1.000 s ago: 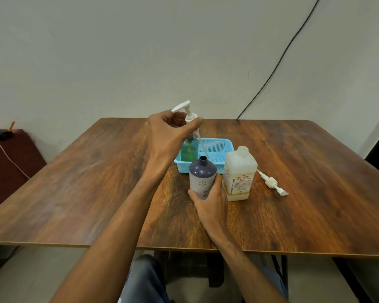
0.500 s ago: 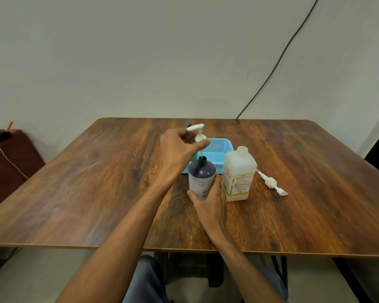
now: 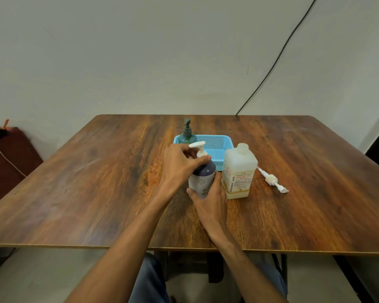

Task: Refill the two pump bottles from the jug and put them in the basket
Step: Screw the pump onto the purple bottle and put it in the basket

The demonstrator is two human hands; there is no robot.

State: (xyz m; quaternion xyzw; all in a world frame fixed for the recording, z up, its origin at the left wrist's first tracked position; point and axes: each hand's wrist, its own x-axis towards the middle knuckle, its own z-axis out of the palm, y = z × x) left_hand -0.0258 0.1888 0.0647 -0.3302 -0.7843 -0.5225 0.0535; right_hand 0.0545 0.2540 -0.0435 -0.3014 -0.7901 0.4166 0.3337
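Note:
A purple-and-white pump bottle [image 3: 202, 179] stands on the wooden table [image 3: 96, 182] in front of the blue basket [image 3: 217, 145]. My right hand [image 3: 210, 204] grips its lower body from the near side. My left hand [image 3: 182, 165] pinches the white pump head [image 3: 199, 149], which sits in the bottle's neck. A green pump bottle [image 3: 186, 133] stands upright in the basket's left end. The translucent jug [image 3: 239, 171] stands just right of the purple bottle, with no cap on its neck.
A loose white pump [image 3: 271, 179] lies on the table right of the jug. A black cable [image 3: 278, 57] runs down the wall to the table's far edge. A dark red seat [image 3: 7, 154] is at the left.
My left hand has lowered the white pump, sliding its tube into the purple bottle until the head sits on the neck. The green bottle is now uncovered. My right hand has stayed on the bottle.

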